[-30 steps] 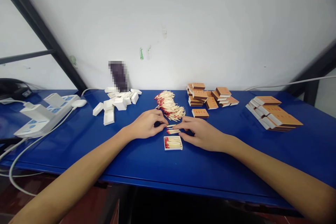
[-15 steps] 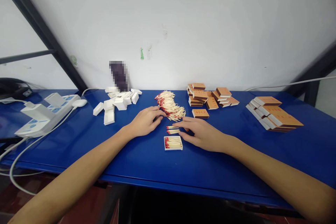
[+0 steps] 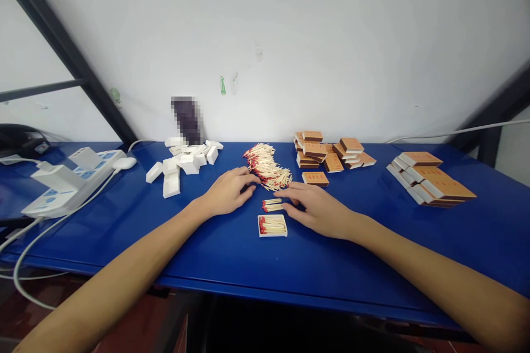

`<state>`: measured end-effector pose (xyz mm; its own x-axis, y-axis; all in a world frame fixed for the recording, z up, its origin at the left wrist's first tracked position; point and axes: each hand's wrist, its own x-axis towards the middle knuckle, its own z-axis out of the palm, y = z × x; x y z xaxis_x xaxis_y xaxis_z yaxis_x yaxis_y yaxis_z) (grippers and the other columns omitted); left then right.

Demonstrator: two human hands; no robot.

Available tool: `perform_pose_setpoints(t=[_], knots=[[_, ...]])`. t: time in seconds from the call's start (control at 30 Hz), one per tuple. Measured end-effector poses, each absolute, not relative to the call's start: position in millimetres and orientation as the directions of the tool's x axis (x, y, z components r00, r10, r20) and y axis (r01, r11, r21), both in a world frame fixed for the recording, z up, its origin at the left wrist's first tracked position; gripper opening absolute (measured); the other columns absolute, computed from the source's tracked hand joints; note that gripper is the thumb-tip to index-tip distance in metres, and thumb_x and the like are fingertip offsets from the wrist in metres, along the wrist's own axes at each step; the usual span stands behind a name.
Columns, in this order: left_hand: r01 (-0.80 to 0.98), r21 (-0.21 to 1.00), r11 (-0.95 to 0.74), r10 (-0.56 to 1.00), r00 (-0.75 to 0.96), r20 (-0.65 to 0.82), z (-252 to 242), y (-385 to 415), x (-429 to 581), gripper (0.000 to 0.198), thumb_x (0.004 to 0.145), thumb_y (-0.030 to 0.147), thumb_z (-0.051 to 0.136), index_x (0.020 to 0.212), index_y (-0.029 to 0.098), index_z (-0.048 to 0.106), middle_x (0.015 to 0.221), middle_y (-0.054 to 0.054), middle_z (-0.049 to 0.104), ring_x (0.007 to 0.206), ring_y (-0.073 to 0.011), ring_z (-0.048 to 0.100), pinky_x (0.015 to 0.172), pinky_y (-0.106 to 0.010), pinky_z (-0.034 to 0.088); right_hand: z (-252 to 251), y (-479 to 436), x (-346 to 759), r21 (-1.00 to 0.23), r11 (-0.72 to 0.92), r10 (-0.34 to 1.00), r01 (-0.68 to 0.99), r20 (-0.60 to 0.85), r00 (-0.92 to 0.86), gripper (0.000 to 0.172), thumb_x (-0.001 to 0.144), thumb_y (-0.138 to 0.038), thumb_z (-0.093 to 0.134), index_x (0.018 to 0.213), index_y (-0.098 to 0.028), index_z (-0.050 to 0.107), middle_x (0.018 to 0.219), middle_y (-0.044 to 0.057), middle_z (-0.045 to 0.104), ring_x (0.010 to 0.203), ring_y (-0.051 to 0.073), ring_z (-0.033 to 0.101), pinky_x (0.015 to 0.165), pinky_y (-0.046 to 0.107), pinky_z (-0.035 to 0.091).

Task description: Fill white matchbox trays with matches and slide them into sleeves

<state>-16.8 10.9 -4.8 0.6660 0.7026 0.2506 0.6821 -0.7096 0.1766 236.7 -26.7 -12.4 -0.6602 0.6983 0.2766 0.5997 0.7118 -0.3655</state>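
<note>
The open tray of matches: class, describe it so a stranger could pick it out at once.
On the long blue table, look between the left hand and the right hand, toward the front edge. There lies a small white tray; unlike the white trays heaped at the left, it holds red-tipped matches.

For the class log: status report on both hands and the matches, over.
Left hand at match pile, grip unclear. Right hand flat, open, beside loose matches. Tray of matches between the wrists, nothing in the way.
</note>
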Motion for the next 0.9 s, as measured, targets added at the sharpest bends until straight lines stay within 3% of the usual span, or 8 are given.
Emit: perform_pose_setpoints(t=[0.33,0.57,0.9], knots=[[0.617,0.210,-0.758,0.652,0.714,0.257,-2.0,8.3,-15.0,0.021,0.096,0.024,0.046,0.105,0.019,0.064,0.094,-0.005,0.058,0.089,-0.0189,0.054,0.080,-0.032,0.045,-14.9,-24.2,236.6,-0.338,0.689,0.724,0.642,0.280,-0.630,0.033,0.096,-0.024,0.046,0.121,-0.015,0.065,0.088,0.007,0.062,0.078,0.018,0.057,0.069,0.030,0.045],[0.622,0.277,-0.732,0.680,0.692,0.242,-0.5,6.6,-13.3,0.017,0.094,0.030,0.051,0.098,0.019,0.063,0.093,-0.004,0.059,0.088,-0.0189,0.054,0.079,-0.032,0.045,-13.5,-24.8,237.8,-0.384,0.696,0.714,0.607,0.280,-0.642,0.029,0.095,-0.023,0.047,0.116,-0.016,0.066,0.089,0.007,0.063,0.076,0.017,0.056,0.069,0.030,0.045],[0.641,0.223,-0.734,0.679,0.695,0.239,2.5,4.8,-13.8,0.016,0.092,0.027,0.047,0.093,0.019,0.060,0.088,-0.004,0.055,0.082,-0.0185,0.052,0.075,-0.032,0.042,-12.5,-26.0,237.7,-0.397,0.692,0.715,0.603,0.262,-0.648,0.022,0.095,-0.023,0.049,0.108,-0.018,0.066,0.085,0.004,0.061,0.073,0.016,0.055,0.066,0.028,0.042]])
